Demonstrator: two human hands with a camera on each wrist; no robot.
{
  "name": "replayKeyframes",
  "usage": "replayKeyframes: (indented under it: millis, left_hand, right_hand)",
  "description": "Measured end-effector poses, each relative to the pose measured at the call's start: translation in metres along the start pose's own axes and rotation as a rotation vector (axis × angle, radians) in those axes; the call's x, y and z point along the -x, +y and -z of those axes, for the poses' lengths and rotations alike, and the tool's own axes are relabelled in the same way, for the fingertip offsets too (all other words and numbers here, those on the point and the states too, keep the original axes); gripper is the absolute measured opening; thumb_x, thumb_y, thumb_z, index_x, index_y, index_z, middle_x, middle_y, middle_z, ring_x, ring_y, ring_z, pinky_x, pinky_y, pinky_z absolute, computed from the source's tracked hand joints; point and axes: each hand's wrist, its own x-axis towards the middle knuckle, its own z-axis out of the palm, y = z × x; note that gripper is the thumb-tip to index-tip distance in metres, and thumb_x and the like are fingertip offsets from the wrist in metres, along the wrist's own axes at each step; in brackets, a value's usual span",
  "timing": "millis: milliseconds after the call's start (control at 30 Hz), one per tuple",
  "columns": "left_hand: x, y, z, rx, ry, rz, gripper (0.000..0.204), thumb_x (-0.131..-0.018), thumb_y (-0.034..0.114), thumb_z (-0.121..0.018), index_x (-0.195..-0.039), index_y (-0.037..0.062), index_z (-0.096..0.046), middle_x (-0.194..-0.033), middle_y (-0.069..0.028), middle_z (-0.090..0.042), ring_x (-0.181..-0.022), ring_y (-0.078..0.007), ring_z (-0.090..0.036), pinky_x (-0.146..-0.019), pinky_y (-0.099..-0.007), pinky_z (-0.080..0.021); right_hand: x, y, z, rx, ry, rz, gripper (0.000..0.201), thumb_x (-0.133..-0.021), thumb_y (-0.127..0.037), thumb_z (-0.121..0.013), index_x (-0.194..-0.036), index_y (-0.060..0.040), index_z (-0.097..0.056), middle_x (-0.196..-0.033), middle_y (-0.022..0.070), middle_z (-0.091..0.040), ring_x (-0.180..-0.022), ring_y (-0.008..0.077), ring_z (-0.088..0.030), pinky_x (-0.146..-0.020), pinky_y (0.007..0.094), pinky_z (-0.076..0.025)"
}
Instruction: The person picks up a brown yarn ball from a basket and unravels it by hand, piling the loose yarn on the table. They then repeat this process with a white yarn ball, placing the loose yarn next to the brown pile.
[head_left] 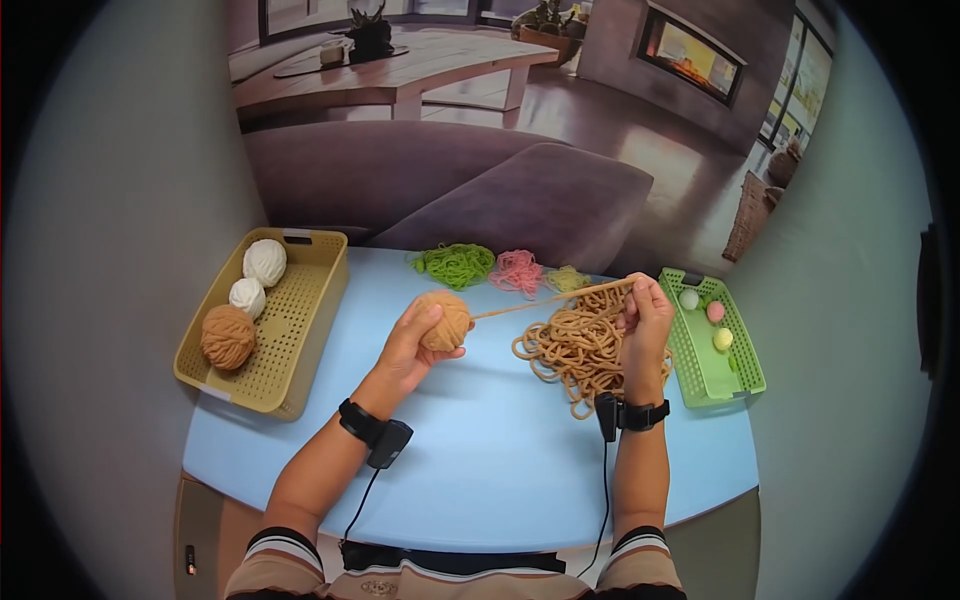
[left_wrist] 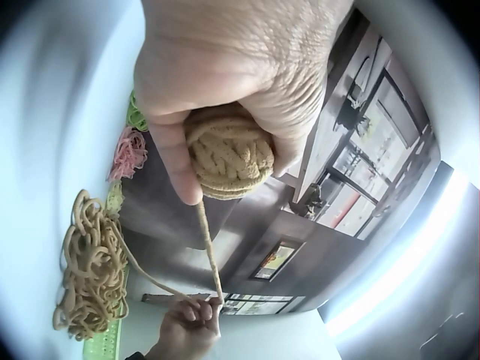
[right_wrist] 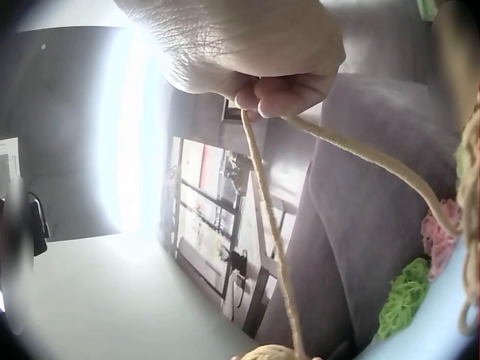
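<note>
A tan ball of yarn (head_left: 446,321) sits in my left hand (head_left: 408,345), gripped between thumb and fingers above the blue table. From the ball a strand of yarn (head_left: 550,300) runs taut to my right hand (head_left: 648,325), which pinches it between thumb and fingertips. Past those fingertips the strand slants back down to a loose heap of tan yarn (left_wrist: 94,270) on the table. In the right wrist view both lengths of the strand (right_wrist: 270,210) meet at the pinching fingers (right_wrist: 285,97).
At left, a yellow-brown basket (head_left: 312,330) holds two white yarn balls and a brown one. Loose green yarn (head_left: 457,265), pink yarn (head_left: 518,271) and pale yellow yarn (head_left: 568,280) lie along the back. A green basket (head_left: 752,383) with several small balls stands right.
</note>
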Motion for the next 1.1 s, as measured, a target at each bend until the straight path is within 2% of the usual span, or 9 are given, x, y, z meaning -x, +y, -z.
replayKeyframes:
  millis: [200,300,433,533,600,733,833,1033,1100]
  left_hand:
    - [0.008,0.013,-0.009,-0.185,-0.251,0.015,0.058,-0.095,0.026,-0.063,-0.145,0.0111,-0.04,-0.127,-0.0142,-0.059,-0.11,-0.0278,-0.066,-0.072,-0.0386,-0.063]
    - [0.01,0.01,-0.013,-0.364,-0.126,-0.013,0.061,-0.096,0.027,-0.065,-0.148,0.0109,-0.039,-0.125,-0.0123,-0.06,-0.105,-0.022,-0.067,-0.072,-0.0365,-0.063]
    - [0.001,0.004,-0.001,-0.215,-0.021,0.012,0.063,-0.097,0.032,-0.066,-0.15,0.011,-0.038,-0.123,-0.01,-0.06,-0.101,-0.0178,-0.067,-0.074,-0.0341,-0.064]
    - [0.001,0.006,-0.004,-0.183,-0.027,-0.001,0.063,-0.097,0.033,-0.067,-0.149,0.0108,-0.039,-0.122,-0.0094,-0.061,-0.101,-0.0177,-0.068,-0.075,-0.0336,-0.064]
    - [0.005,0.008,-0.011,-0.209,-0.046,0.003,0.063,-0.096,0.032,-0.068,-0.148,0.0106,-0.04,-0.122,-0.0094,-0.061,-0.103,-0.0181,-0.067,-0.076,-0.0344,-0.064]
    - [0.013,0.004,-0.029,-0.272,-0.062,-0.043,0.063,-0.095,0.029,-0.07,-0.148,0.0106,-0.04,-0.121,-0.0094,-0.061,-0.104,-0.0187,-0.067,-0.078,-0.0354,-0.064]
    - [0.015,0.003,-0.031,-0.32,-0.067,-0.086,0.061,-0.094,0.027,-0.07,-0.146,0.0106,-0.041,-0.121,-0.0095,-0.061,-0.105,-0.0195,-0.067,-0.078,-0.0357,-0.064]
    - [0.012,0.013,-0.022,-0.136,0.009,-0.086,0.05,-0.094,0.024,-0.067,-0.137,0.0105,-0.046,-0.125,-0.0109,-0.06,-0.107,-0.0206,-0.067,-0.074,-0.035,-0.063]
    - [0.01,0.015,-0.017,-0.029,-0.011,-0.078,0.047,-0.094,0.023,-0.065,-0.134,0.0107,-0.046,-0.126,-0.0113,-0.059,-0.106,-0.0201,-0.067,-0.072,-0.0346,-0.063]
  right_hand:
    - [-0.031,0.032,0.045,-0.003,0.294,0.018,0.021,-0.103,-0.023,-0.059,-0.099,-0.0038,-0.067,-0.065,-0.0055,-0.046,-0.053,0.0039,-0.038,-0.046,0.0197,-0.033]
    - [-0.041,0.023,0.073,-0.116,0.429,0.031,0.02,-0.103,-0.021,-0.059,-0.101,-0.0039,-0.068,-0.064,-0.006,-0.046,-0.053,0.0045,-0.039,-0.046,0.02,-0.033]
    - [-0.041,0.014,0.082,0.115,0.416,0.096,0.022,-0.099,-0.013,-0.062,-0.117,-0.0009,-0.068,-0.082,-0.001,-0.06,-0.057,0.0044,-0.043,-0.048,0.0193,-0.035]
    - [-0.018,-0.009,0.027,0.326,0.309,0.159,0.035,-0.094,-0.006,-0.062,-0.129,0.0,-0.065,-0.114,0.0056,-0.066,-0.064,0.0043,-0.049,-0.052,0.019,-0.039]
    - [-0.009,0.008,0.01,0.379,-0.039,0.189,0.037,-0.095,-0.007,-0.063,-0.131,0.0001,-0.063,-0.114,0.0053,-0.067,-0.067,0.0063,-0.054,-0.057,0.0235,-0.045]
    - [0.057,0.019,-0.064,0.569,-0.691,-0.071,0.04,-0.092,-0.015,-0.071,-0.13,-0.0031,-0.063,-0.093,0.0064,-0.071,-0.066,0.0107,-0.063,-0.061,0.0294,-0.049]
    - [0.087,0.026,-0.087,0.763,-0.64,0.263,0.029,-0.092,-0.015,-0.072,-0.119,-0.0037,-0.069,-0.078,0.0077,-0.069,-0.061,0.0126,-0.062,-0.058,0.0288,-0.048]
    - [0.059,0.026,-0.058,0.661,-0.477,0.185,0.013,-0.095,-0.01,-0.066,-0.097,0.0005,-0.073,-0.064,0.0055,-0.063,-0.056,0.0107,-0.059,-0.051,0.0282,-0.045]
    - [0.03,0.027,-0.035,0.611,-0.28,0.116,0.014,-0.097,-0.01,-0.064,-0.099,0.001,-0.073,-0.062,0.001,-0.059,-0.056,0.0069,-0.054,-0.051,0.0256,-0.041]
